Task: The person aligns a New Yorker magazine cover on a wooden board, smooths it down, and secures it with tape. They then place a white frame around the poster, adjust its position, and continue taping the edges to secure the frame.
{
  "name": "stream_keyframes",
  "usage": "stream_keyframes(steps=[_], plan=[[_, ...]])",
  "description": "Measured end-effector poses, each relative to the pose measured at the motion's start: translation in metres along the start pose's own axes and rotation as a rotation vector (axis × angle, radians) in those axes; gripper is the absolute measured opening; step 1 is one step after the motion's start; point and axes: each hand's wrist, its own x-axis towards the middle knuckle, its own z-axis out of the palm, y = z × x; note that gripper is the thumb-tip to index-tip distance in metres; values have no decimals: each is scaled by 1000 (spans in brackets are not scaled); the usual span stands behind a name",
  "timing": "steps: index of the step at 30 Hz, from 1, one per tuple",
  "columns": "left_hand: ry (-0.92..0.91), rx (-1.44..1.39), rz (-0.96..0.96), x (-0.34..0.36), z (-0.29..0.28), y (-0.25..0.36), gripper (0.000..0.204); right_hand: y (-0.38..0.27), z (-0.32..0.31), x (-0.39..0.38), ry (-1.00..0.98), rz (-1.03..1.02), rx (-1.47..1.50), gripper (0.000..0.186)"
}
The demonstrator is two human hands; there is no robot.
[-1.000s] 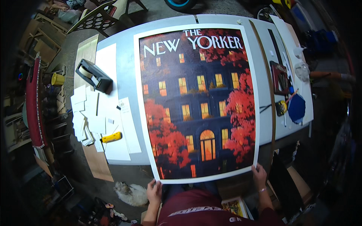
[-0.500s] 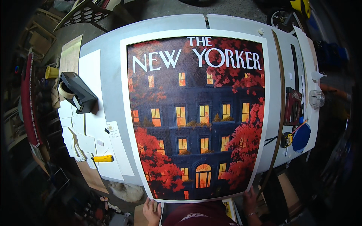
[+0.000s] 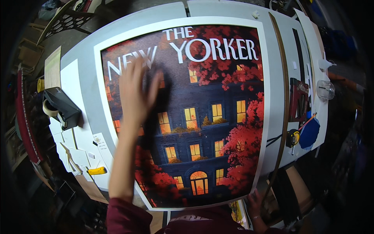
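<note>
A large poster (image 3: 202, 97) in a white frame lies across the worktable, showing a dark building with lit windows, red foliage and white lettering. My left hand (image 3: 138, 89) reaches over its upper left, fingers apart over the lettering, holding nothing; whether they touch the surface I cannot tell. At the lower right corner my right hand (image 3: 255, 202) grips the frame's edge, dimly lit and partly hidden.
The worktable (image 3: 83, 70) holds a black tape dispenser (image 3: 66, 113), paper pieces and a yellow cutter (image 3: 97, 171) at left; a long wooden strip (image 3: 284, 97), staple gun (image 3: 297, 99), tape measure (image 3: 293, 138) and blue item (image 3: 309, 134) at right. A chair (image 3: 68, 17) stands behind.
My left hand has left the frame's near edge and reached forward over the poster's upper left. The view has shifted. My right hand stays at the near right corner.
</note>
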Motion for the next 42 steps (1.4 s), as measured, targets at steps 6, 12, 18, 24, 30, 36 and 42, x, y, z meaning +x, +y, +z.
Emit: stream_keyframes(steps=[6,12,18,24,30,36,42], plan=[[-227,59,146,139,82,-46,56,14,8,-13,-70,156,49,39],[-355,18,215,165,108,-17,43,-2,-2,3,-28,-157,-165,37],[-388,-115,248,185,130,19,38,-6,-5,8,-30,-163,-128,38],[-265,0,284,173,136,22,33,4,-3,3,-40,-186,-146,34],[-212,64,353,157,142,22,34,0,-6,5,-42,-206,-180,36],[-192,-213,215,159,162,54,31,0,-7,6,-38,-201,-180,33],[-166,-264,148,169,182,106,19,-3,-6,8,-29,-181,-169,32]])
